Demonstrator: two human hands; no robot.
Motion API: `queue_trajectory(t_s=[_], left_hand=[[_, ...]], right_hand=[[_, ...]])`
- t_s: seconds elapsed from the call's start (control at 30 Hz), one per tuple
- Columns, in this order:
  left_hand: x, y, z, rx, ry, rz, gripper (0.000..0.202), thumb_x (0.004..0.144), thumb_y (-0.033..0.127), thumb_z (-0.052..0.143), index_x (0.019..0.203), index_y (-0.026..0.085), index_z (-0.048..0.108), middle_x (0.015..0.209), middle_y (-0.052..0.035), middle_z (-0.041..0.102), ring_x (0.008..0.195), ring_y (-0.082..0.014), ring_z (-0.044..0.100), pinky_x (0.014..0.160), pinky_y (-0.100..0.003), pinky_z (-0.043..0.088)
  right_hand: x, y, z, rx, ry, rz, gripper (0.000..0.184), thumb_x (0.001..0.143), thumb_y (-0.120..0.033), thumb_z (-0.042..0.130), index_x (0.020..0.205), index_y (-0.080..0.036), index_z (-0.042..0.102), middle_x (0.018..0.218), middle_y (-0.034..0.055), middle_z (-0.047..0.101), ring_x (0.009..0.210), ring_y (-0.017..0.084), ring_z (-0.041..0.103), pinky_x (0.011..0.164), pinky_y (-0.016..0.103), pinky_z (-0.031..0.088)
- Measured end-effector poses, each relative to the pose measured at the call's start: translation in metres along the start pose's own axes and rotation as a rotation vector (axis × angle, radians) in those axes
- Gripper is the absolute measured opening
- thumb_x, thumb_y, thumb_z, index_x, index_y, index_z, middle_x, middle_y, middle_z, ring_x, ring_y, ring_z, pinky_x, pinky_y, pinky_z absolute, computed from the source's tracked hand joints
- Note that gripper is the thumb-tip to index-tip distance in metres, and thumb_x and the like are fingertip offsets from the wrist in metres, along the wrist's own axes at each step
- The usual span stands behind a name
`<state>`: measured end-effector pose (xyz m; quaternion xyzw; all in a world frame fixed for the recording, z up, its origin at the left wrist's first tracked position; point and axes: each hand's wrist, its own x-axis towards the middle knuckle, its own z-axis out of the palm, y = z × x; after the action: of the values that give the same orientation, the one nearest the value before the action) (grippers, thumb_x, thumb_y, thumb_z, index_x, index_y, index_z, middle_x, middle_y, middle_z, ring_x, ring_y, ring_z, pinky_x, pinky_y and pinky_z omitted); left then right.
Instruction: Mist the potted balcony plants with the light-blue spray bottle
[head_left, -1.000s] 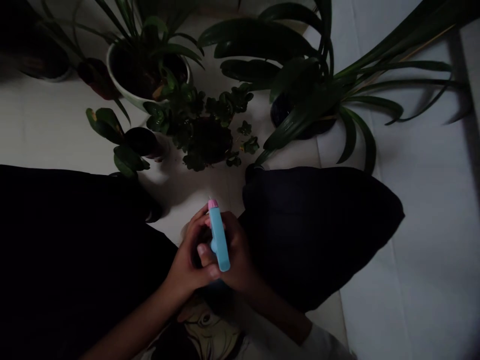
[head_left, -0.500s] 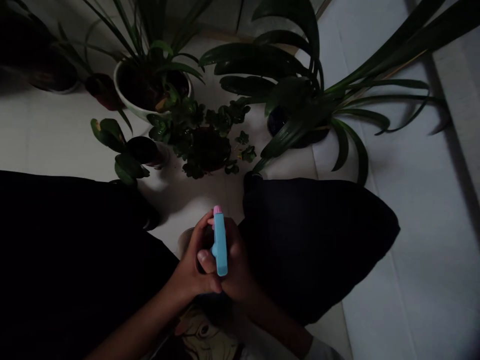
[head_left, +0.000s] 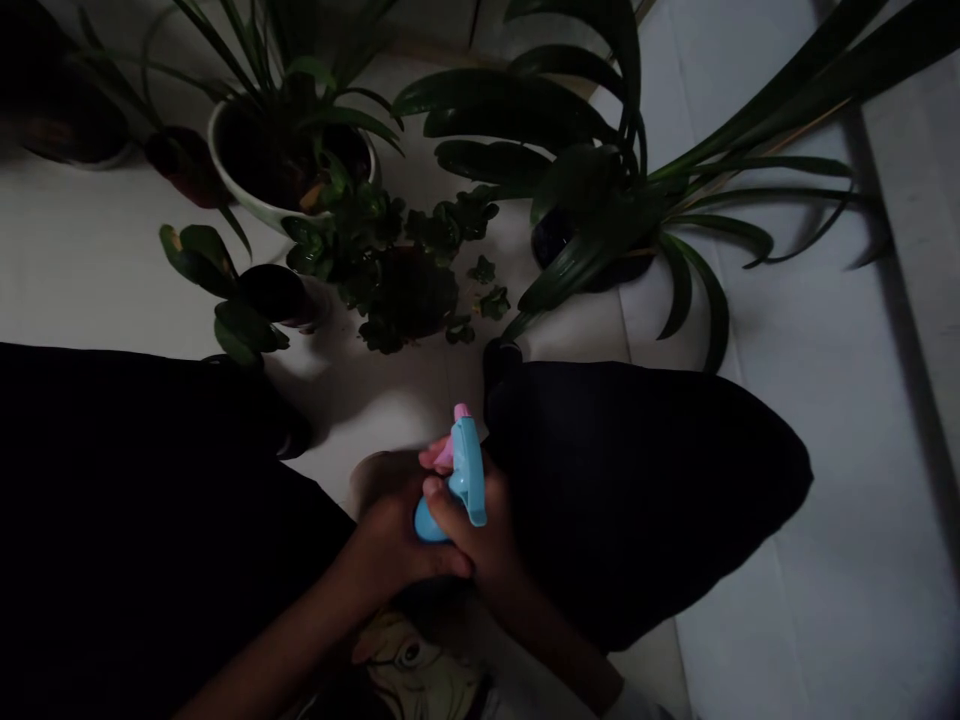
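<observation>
A spray bottle with a light blue head, pink nozzle and pink trigger is held between my knees. My right hand is closed around its neck, thumb across the blue collar and a finger at the trigger. Lower down, my left hand wraps the body of the bottle, which is mostly hidden by both hands. The nozzle points forward, toward a leafy succulent with wet-looking rosettes on the floor.
Behind the succulent stands a white pot with long-leaved plants. A small dark pot with broad leaves is at left. Broad, strap-leaved plants spread at right. My dark-clothed legs flank my hands on the pale tiled floor.
The spray head has shifted slightly right and tilted, so its blue collar and pink trigger show more. My right thumb now lies across the collar. The view has shifted a little.
</observation>
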<state>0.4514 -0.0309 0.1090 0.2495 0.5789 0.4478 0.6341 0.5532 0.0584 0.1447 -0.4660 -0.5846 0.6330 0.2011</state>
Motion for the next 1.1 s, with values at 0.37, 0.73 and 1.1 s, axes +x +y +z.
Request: queue_trajectory(t_s=[0.37, 0.73, 1.1], left_hand=[[-0.007, -0.009, 0.003, 0.052, 0.026, 0.078, 0.080, 0.053, 0.050, 0.096, 0.122, 0.022, 0.068, 0.116, -0.0110, 0.072, 0.103, -0.0345, 0.068, 0.089, -0.043, 0.057], [-0.016, 0.002, 0.001, 0.005, 0.120, 0.044, 0.100, 0.047, 0.061, 0.094, 0.132, 0.021, 0.061, 0.123, -0.0146, 0.070, 0.113, -0.0408, 0.065, 0.096, -0.050, 0.054], [-0.014, 0.005, 0.002, 0.087, 0.092, -0.006, 0.081, 0.047, 0.061, 0.093, 0.108, 0.016, 0.064, 0.110, -0.0138, 0.072, 0.098, -0.0346, 0.069, 0.086, -0.047, 0.056]], right_hand=[[-0.005, -0.006, 0.000, -0.020, -0.079, -0.103, 0.040, 0.082, -0.042, 0.070, 0.117, -0.027, 0.060, 0.116, 0.0064, 0.069, 0.110, 0.024, 0.068, 0.093, 0.038, 0.059], [-0.001, -0.020, 0.015, -0.097, -0.102, -0.015, 0.006, 0.086, -0.028, 0.062, 0.088, -0.023, 0.061, 0.080, -0.0002, 0.066, 0.077, 0.017, 0.068, 0.073, 0.029, 0.058], [-0.006, -0.028, 0.012, -0.082, -0.113, -0.101, 0.024, 0.090, -0.028, 0.063, 0.114, -0.027, 0.063, 0.113, 0.0043, 0.067, 0.109, 0.021, 0.066, 0.098, 0.035, 0.055]])
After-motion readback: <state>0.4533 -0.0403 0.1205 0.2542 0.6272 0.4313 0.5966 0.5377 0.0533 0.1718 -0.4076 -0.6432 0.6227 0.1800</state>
